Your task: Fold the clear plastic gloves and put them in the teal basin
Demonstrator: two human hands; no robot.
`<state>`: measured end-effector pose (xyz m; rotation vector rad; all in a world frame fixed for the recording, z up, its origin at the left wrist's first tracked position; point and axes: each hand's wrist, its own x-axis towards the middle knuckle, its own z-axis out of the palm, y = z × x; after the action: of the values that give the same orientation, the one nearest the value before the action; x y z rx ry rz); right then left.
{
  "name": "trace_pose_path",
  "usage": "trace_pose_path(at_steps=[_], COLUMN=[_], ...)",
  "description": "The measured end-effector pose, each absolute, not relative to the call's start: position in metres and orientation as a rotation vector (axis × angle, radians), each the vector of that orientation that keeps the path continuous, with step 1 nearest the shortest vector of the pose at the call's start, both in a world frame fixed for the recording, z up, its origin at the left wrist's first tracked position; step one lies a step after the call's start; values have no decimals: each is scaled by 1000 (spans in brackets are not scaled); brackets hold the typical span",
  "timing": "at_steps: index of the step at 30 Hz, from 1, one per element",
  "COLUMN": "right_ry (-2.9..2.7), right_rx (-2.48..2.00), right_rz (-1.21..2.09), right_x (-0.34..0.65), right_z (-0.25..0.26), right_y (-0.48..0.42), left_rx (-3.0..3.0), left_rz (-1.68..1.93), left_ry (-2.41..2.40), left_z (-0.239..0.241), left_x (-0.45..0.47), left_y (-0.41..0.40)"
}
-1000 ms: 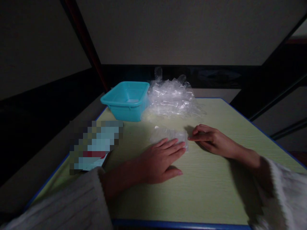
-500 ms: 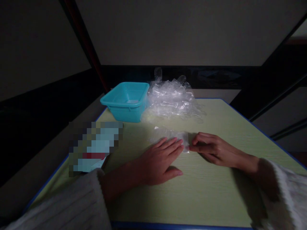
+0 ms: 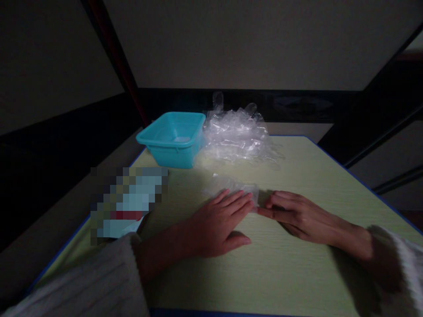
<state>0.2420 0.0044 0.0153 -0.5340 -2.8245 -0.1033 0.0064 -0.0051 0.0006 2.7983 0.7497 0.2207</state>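
A clear disposable plastic glove (image 3: 233,184), folded flat, lies on the pale green table. Pressed over it is my left hand (image 3: 220,224), palm down with the fingers stretched out and the thumb apart. My right hand (image 3: 297,215) rests just to the right, its index finger extended so that the tip touches the glove's lower right corner. The other fingers of that hand are curled, and its thumb is partly hidden. Behind the hands sits a heap of clear plastic gloves (image 3: 236,132), some with finger shapes sticking up.
A turquoise plastic basin (image 3: 175,154) stands at the back left, touching the heap. A flat blurred-out object (image 3: 135,198) lies near the table's left edge. The table (image 3: 264,277) has a blue rim, with dark panels behind it.
My right hand has shifted slightly down, its index fingertip moving a little left along the glove's corner. My left hand stays almost still on the glove.
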Motion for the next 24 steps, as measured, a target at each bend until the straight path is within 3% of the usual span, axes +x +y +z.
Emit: trace_pose_path(at_steps=[12, 24], right_ry=[-2894, -2907], right_rx=[-433, -356], right_rz=[-545, -630], right_x=[240, 238], right_z=[16, 17], right_y=[0, -4], left_rx=[2800, 2815], left_rz=[245, 284], left_ry=[729, 731], left_z=[1, -2], left_x=[6, 5], left_y=[-5, -4])
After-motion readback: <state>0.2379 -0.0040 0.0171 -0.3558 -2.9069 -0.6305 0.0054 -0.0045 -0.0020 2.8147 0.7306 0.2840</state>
